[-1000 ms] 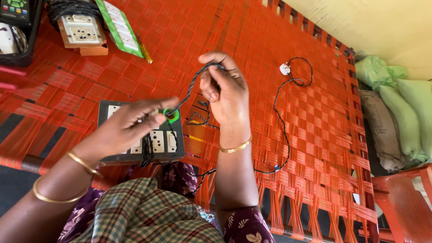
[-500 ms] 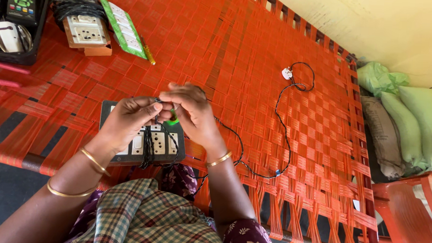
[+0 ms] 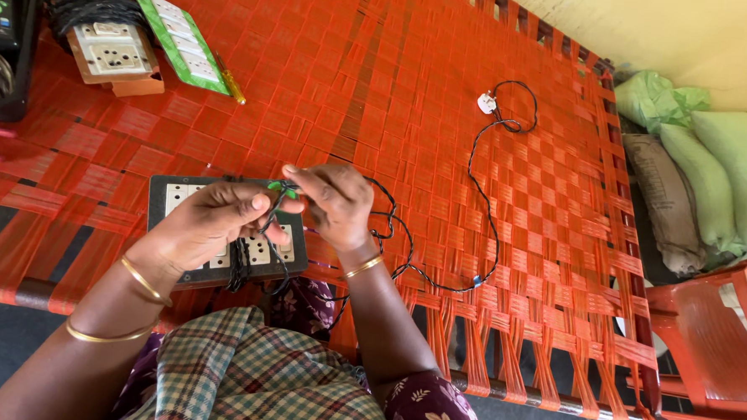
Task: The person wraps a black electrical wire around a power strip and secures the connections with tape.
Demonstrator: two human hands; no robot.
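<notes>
— Hands meet right above the dark switchboard [image 3: 221, 233]: the left hand [image 3: 209, 224] and the right hand [image 3: 336, 204] both have fingers pressed together on a small green piece [image 3: 278, 186] and the thin black wire [image 3: 483, 190] running from it.

— So where does the work stand, would you say?

— Midway, by my reading. Wire ends are gathered at the pinch, and a few dark strands hang from it down over the board's sockets (whether any is fixed into the board, I cannot tell). Nothing looks joined or taped yet.

— And the rest of the cable?

— It leaves the pinch on the right-hand side, loops loosely across the orange woven cot [image 3: 412, 86], and ends well away from the grip at a white plug [image 3: 486, 102], lying free.

— Anything else around?

— Far off beyond the left hand, a second socket board [image 3: 112, 52] with a coiled black cord on top, a green card [image 3: 179, 42] just beside it, and a yellow-handled screwdriver [image 3: 228, 82] at the card's near edge. All untouched. Beyond the plug, green sacks [image 3: 720, 166] and a red plastic chair [image 3: 712, 342].

— What is left, then?

— Judging from this: finishing the connection at the pinch, then tidying the slack cable.
</notes>
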